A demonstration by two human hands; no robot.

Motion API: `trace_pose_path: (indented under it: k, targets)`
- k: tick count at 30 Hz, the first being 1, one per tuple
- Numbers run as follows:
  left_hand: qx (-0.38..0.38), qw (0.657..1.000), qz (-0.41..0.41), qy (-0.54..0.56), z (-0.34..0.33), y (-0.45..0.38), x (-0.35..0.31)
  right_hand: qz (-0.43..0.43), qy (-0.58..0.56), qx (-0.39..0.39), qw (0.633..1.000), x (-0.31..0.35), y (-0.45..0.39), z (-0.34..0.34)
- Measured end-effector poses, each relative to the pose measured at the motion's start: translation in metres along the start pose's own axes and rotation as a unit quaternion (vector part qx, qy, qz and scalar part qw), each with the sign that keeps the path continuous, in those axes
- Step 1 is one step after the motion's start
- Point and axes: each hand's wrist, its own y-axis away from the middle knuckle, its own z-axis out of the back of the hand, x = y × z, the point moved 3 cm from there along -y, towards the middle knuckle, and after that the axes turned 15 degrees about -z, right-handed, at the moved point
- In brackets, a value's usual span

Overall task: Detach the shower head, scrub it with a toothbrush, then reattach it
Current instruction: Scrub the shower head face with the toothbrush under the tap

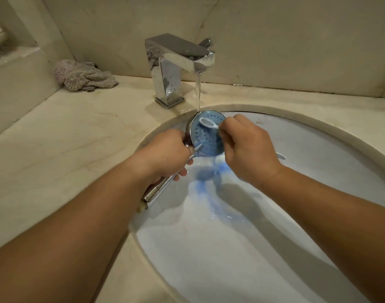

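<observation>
One shower head (205, 136), at frame center over the sink (318, 136), is catching the stream from the one faucet (176, 62); left hand (165, 154) is gripping its chrome handle. Right hand (246, 147) is pinching one toothbrush (208, 123), bristles against the blue face. One crumpled cloth (84, 76) is lying on the desk (56, 138), upper left; the sink is holding blue-tinted water.

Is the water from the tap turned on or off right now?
On. A stream of water runs from the faucet spout onto the shower head, which is over the sink.
</observation>
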Motion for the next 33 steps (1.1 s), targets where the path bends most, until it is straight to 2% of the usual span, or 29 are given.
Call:
trace_pose_path:
  k: [3,6,7,10,14,18,22,27,31,33]
  targets:
    - [-0.004,1.000,-0.002,-0.010,0.000,0.000,-0.001,0.039,0.009,0.035,0.999,0.007,0.008,-0.009]
    - [-0.006,1.000,-0.008,-0.016,0.000,-0.001,-0.001,-0.028,-0.029,-0.003,0.999,0.002,-0.004,-0.002]
    - [-0.006,1.000,-0.008,-0.016,0.000,0.000,-0.001,-0.027,-0.031,-0.006,0.999,0.003,-0.004,-0.002]
    - [-0.002,1.000,-0.005,-0.030,0.000,0.000,0.000,0.022,-0.017,0.009,1.000,0.011,0.005,-0.009]
    - [-0.006,0.999,-0.010,-0.035,0.000,-0.001,-0.002,-0.065,-0.044,-0.007,0.997,0.003,-0.009,0.001]
    - [-0.002,1.000,-0.008,-0.025,-0.001,0.000,-0.002,0.014,-0.026,-0.002,1.000,0.013,0.001,-0.007]
    - [-0.008,1.000,-0.015,-0.012,-0.001,-0.002,-0.001,-0.053,-0.052,-0.031,0.997,0.003,-0.012,0.001]
    - [-0.012,1.000,-0.013,0.004,0.001,-0.004,0.004,0.071,0.013,0.017,0.997,0.009,0.007,-0.009]
    - [-0.022,1.000,-0.017,0.004,0.003,-0.005,0.007,0.018,-0.010,-0.028,0.999,-0.002,-0.007,0.001]
    - [-0.016,1.000,-0.015,0.007,0.002,-0.005,0.007,0.065,0.004,-0.002,0.998,0.003,0.001,-0.004]
